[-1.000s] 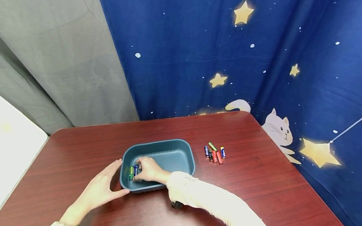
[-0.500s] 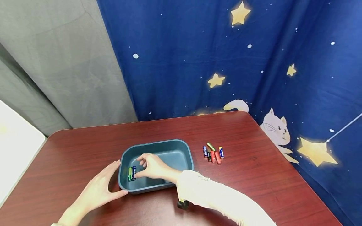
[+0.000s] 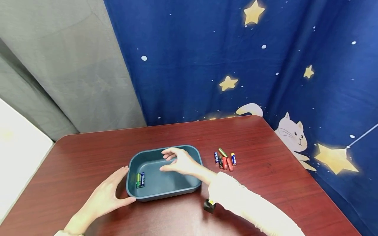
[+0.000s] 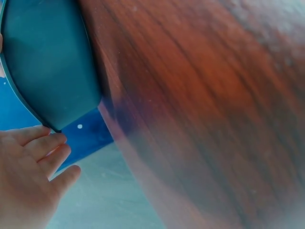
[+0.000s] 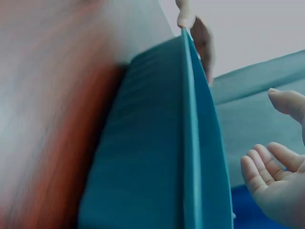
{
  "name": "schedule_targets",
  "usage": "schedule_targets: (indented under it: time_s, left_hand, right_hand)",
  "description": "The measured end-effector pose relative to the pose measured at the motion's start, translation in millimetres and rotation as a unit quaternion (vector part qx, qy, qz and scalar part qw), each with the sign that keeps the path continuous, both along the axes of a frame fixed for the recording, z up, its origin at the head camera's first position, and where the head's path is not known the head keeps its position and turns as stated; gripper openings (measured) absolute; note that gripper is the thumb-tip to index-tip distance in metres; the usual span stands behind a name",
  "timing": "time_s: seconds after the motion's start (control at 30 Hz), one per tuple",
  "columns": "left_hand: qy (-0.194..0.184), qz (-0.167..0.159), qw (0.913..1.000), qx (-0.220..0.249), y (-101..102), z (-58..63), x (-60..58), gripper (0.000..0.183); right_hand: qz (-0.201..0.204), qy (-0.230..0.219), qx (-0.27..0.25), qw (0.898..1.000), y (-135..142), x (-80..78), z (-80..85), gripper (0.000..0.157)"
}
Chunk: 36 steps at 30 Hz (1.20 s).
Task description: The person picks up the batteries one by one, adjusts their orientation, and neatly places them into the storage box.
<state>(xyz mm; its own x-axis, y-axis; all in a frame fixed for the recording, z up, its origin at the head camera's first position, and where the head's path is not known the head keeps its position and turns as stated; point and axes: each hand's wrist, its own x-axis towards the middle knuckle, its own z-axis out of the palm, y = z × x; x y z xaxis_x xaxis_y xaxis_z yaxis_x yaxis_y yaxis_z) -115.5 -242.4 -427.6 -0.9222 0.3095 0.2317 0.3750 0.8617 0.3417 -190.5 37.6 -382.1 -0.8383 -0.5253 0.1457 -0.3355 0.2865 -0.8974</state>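
A blue-green plastic bin (image 3: 169,193) stands on the table. Inside it, near the left end, a green battery (image 3: 138,180) and a dark blue battery (image 3: 142,180) lie side by side. My left hand (image 3: 103,198) spans the bin's left end, thumb at the front corner and straight fingertips at the left rim. Over the bin's right half hovers my right hand (image 3: 183,162), thumb and fingers apart with nothing between them. In the right wrist view the right hand (image 5: 281,191) shows loosely bent fingers beside the bin wall (image 5: 143,138).
Right of the bin lies a loose group of batteries: a green battery (image 3: 222,152), a blue battery (image 3: 216,158), a black one, two red ones including a red battery (image 3: 229,164), and a blue-and-yellow battery (image 3: 233,159). Curtains (image 3: 189,65) hang behind the brown table (image 3: 97,144).
My right hand has let go of the dark blue battery beside the green one, then risen and moved right across the bin. The left hand has stayed at the bin's left end.
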Motion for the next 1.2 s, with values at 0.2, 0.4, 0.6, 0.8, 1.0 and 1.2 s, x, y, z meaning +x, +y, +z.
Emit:
schedule_targets:
  time_s: [0.2,0.4,0.6,0.8,1.0,1.2]
  left_hand:
    - [0.008,-0.001,1.0000,-0.004,0,0.8,-0.7,0.097]
    - [0.003,0.000,1.0000,-0.002,0,-0.5,-0.9,0.098]
    - [0.000,0.000,1.0000,-0.002,0,-0.7,-1.2,0.098]
    - [-0.001,0.001,1.0000,-0.001,0,-0.3,-0.5,0.097]
    - [0.003,0.001,1.0000,-0.002,0,-0.1,-0.3,0.097]
    - [-0.006,0.003,1.0000,-0.004,1,0.9,-1.3,0.098]
  right_hand:
    - [0.018,0.032,-0.018,0.999,31,-4.5,8.5,0.050]
    - [0.011,0.041,-0.030,0.999,61,3.1,30.5,0.047]
    - [-0.016,0.060,-0.038,0.997,97,-15.5,6.4,0.048]
    - [-0.032,0.068,-0.021,0.997,135,-24.1,-2.7,0.047]
    - [-0.068,0.066,0.002,0.995,167,-26.9,-10.0,0.044]
    - [-0.092,0.067,0.010,0.993,192,-28.0,-18.3,0.042]
